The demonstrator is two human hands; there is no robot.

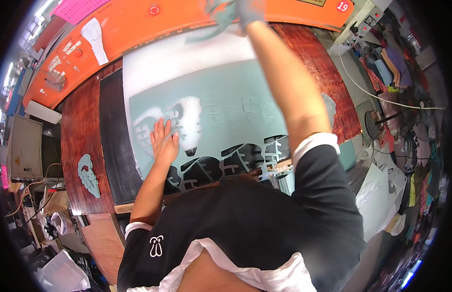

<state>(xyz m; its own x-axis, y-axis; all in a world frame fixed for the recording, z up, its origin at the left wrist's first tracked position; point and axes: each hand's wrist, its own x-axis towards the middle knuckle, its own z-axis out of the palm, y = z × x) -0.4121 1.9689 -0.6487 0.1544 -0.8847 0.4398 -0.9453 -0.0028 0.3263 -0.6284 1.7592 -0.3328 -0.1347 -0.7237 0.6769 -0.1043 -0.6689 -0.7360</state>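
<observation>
A large pale green sheet (226,92) with cut-out shapes lies on a white pad (158,58) on the bed of an orange press. My left hand (163,141) lies flat on the sheet's near left part, fingers spread, beside a white cut-out gap. My right hand (248,10) is raised at the far edge, in a pale glove, gripping a strip of the green material (217,14) that blurs with motion. Dark cut-out holes (221,165) line the sheet's near edge.
A green cut piece (88,176) rests on the red-brown wooden table (80,131) at the left. The orange machine body (138,24) arcs across the back. A control box (362,24) and piles of coloured material (386,68) stand at the right. White bags (377,194) lie below right.
</observation>
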